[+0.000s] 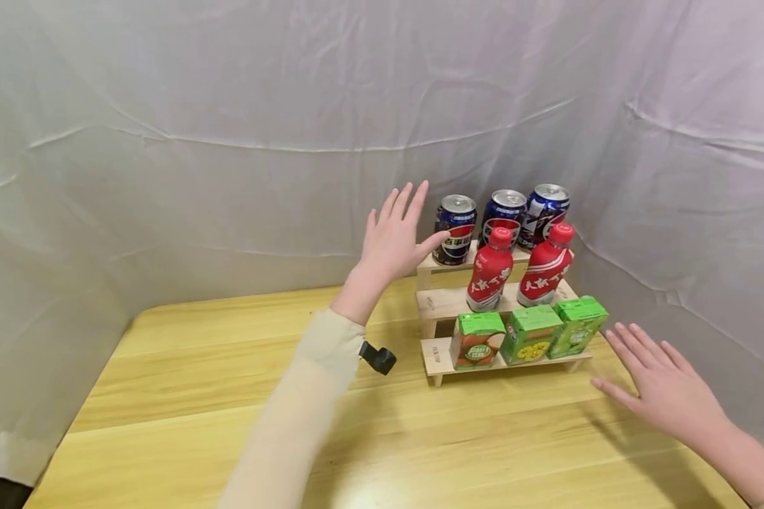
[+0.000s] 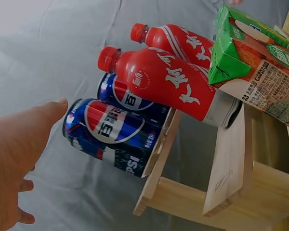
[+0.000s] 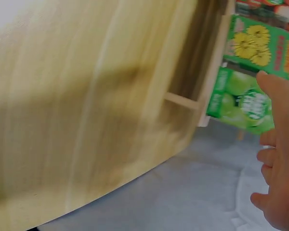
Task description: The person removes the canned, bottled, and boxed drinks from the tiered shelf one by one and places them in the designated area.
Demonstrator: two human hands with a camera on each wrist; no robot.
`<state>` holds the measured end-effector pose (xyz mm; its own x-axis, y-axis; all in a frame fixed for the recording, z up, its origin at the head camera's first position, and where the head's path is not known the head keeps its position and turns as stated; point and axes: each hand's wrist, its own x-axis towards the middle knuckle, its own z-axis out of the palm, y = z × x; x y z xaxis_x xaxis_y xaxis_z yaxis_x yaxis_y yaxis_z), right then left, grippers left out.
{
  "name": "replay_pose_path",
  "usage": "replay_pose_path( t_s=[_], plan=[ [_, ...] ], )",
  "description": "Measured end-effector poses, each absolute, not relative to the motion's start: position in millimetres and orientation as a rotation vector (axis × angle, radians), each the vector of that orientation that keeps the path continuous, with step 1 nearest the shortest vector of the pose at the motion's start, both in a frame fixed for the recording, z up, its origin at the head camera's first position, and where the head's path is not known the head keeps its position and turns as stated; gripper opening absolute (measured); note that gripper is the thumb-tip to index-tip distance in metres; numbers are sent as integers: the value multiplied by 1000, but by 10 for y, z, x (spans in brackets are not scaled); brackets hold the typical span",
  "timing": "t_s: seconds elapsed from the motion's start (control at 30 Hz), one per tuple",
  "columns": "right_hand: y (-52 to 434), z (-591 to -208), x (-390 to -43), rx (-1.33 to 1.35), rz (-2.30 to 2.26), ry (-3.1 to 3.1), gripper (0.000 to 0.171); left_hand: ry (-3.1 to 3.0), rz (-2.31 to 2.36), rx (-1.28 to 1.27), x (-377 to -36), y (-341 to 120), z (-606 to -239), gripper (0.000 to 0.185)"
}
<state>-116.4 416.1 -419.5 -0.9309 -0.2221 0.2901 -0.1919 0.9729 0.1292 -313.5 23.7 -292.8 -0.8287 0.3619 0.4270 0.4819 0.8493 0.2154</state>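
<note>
My left hand (image 1: 391, 240) is raised with fingers spread at the left end of a three-step wooden rack (image 1: 442, 304). Its thumb overlaps the nearest Pepsi can (image 1: 456, 230) in the head view, while the left wrist view shows the thumb tip right at that can (image 2: 113, 132). Two more cans (image 1: 504, 215) share the top step. Red bottles (image 1: 492, 272), two of them, stand on the middle step. Three green drink cartons (image 1: 531, 334) line the bottom step. Off the rack's right end, my right hand (image 1: 668, 389) is held above the table, fingers extended, holding nothing.
The rack stands toward the back right of a wooden table (image 1: 216, 360). Grey-white cloth (image 1: 261, 141) hangs behind and at both sides. A black wrist camera (image 1: 378, 358) sticks out from my left sleeve.
</note>
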Motion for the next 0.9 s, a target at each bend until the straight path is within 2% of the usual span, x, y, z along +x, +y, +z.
replay_pose_path(
  t_s=[0.3,0.9],
  plan=[
    [4237,-4425,-1240,414,-108,-2874,81,-2674,-493,-497,-3237,351,-2984,97],
    [4244,-4626,-1351,515,50,-2851,77,-2679,-712,-486,-3293,420,-3188,98]
  ],
)
